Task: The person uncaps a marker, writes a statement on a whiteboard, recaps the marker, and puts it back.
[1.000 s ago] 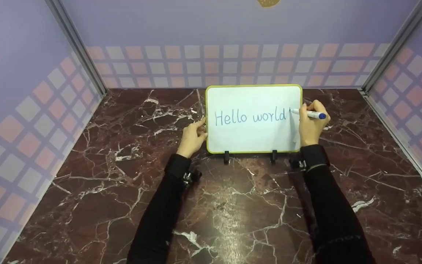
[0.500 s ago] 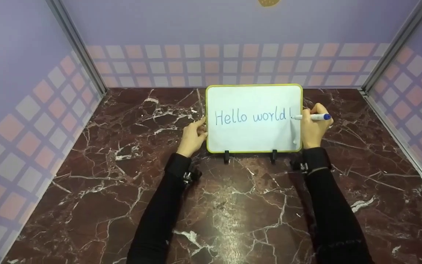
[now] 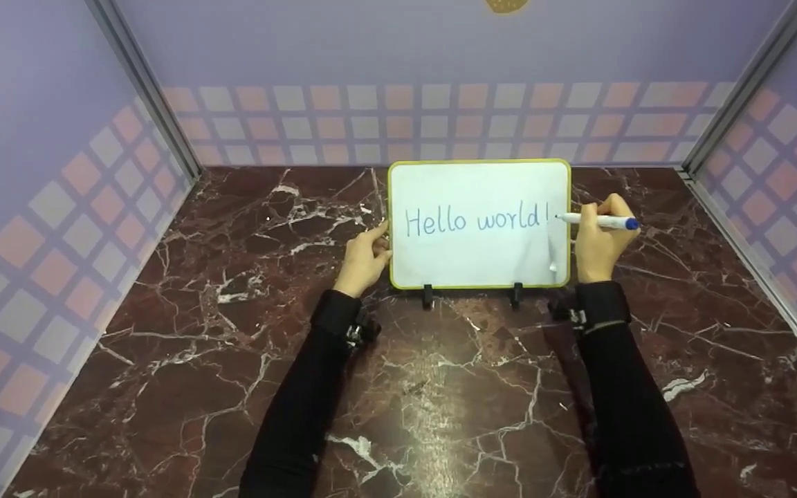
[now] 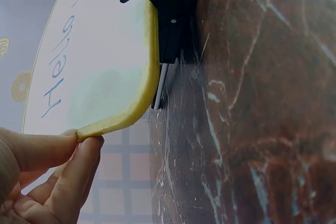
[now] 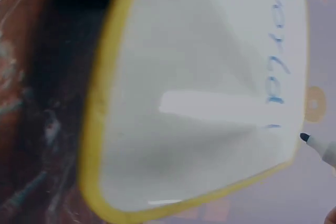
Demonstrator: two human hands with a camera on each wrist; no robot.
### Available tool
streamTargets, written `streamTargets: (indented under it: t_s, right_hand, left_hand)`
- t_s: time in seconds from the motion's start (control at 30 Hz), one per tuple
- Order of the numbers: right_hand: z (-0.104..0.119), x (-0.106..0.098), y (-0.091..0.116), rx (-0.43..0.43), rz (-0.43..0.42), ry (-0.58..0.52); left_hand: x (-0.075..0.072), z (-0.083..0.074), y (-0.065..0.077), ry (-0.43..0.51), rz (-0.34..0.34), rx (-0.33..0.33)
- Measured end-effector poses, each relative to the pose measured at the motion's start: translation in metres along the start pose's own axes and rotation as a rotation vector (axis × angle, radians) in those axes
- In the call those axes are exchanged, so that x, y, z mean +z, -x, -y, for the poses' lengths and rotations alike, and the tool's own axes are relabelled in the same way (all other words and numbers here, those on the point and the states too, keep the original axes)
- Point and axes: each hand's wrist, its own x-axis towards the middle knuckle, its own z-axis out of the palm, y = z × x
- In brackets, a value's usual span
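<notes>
A small whiteboard [image 3: 474, 259] with a yellow frame stands propped on a black stand [image 3: 428, 296], and blue writing on it reads "Hello world!". My left hand [image 3: 360, 261] pinches the board's left edge between thumb and fingers; the left wrist view shows that grip [image 4: 58, 171] close to a rounded corner. My right hand [image 3: 601, 238] holds a white marker [image 3: 609, 221] with a blue end, just beyond the board's right edge. In the right wrist view the marker's dark tip [image 5: 305, 137] points toward the board, apart from its surface. Most of the right hand is outside that view.
The board stands on a dark red marbled table [image 3: 440, 401] with white veins. Purple wall panels [image 3: 426, 48] with pink and white checks enclose the back and both sides. Black straps with small cameras [image 3: 357, 333] sit on both wrists.
The right hand has finished the exclamation mark's stroke and dot and drawn the marker back to the right, off the board. My left hand keeps its place on the left edge.
</notes>
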Motion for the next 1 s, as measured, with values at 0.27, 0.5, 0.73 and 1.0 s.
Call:
streamTargets:
  t_s: [0.27,0.5,0.73,1.0]
  right_hand:
    - [0.023,-0.016,-0.007,0.016,-0.068,-0.181]
    - [0.045,-0.024,-0.009,0.033,-0.106,-0.365]
    - [0.063,-0.027,-0.012,0.074,-0.160,-0.451]
    - [0.062,-0.031,-0.015,0.080,-0.171,-0.481]
  left_hand:
    - [-0.001,-0.005,0.000,-0.020,0.016,-0.010]
    - [-0.011,-0.007,0.001,-0.045,0.071,-0.026]
    - [-0.048,-0.009,0.008,-0.529,0.122,-0.145]
    - [-0.067,0.000,0.011,-0.752,0.306,-0.433]
